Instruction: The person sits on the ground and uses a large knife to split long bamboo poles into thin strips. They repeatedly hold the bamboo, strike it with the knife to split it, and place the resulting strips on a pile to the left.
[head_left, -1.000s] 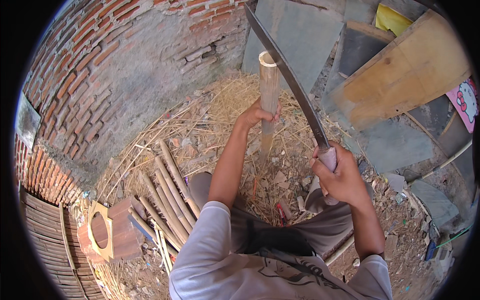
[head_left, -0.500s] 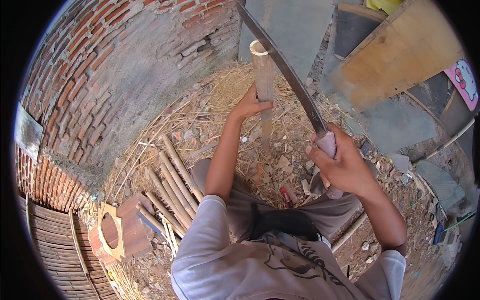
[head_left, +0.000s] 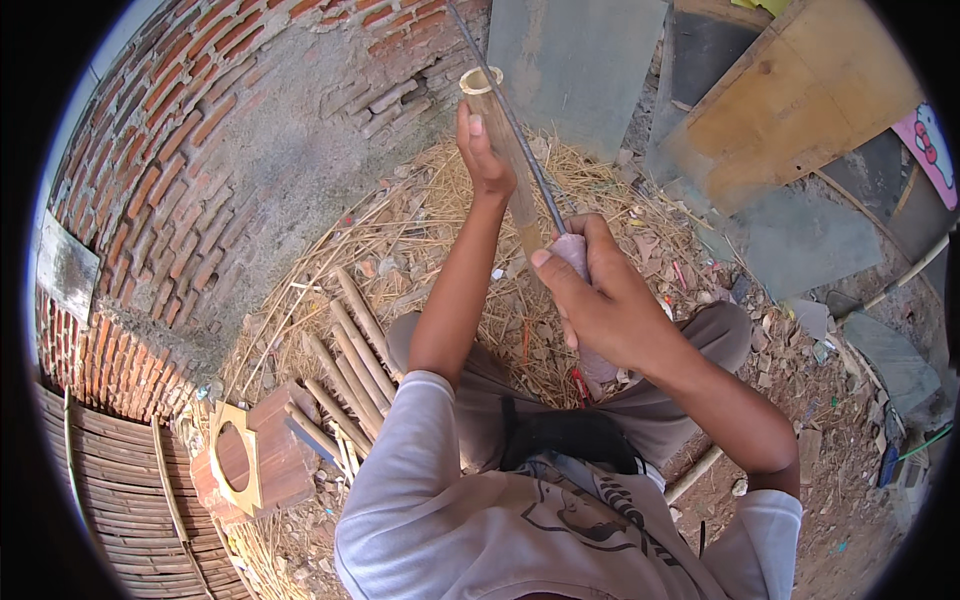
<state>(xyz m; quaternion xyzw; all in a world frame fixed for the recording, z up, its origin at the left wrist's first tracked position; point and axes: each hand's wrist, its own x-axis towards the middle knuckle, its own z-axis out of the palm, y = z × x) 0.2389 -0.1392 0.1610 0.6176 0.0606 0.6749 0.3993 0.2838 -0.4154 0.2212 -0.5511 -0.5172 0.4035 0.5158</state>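
Note:
A length of bamboo tube (head_left: 522,207), hollow at its pale top end, leans toward the upper left. My left hand (head_left: 484,158) grips it from the left near the top, some fingers hidden behind it. My right hand (head_left: 612,300) is closed round the pinkish wrapped handle of a machete (head_left: 522,138). The long dark blade shows nearly edge-on and runs up along the tube, crossing the right side of its rim; whether it touches cannot be told. The tube's lower end is lost behind the machete handle and right hand.
Cut bamboo pieces (head_left: 352,350) lie at my left, near a brown board with a holed yellow piece (head_left: 236,458). A brick wall (head_left: 200,150) rises at the left. Straw and rubble (head_left: 400,260) cover the ground. Flat panels (head_left: 800,95) lean at the upper right.
The machete has swung left, its blade turning from broadside to nearly edge-on beside the tube. My left hand has moved up and left, and the tube has tilted that way.

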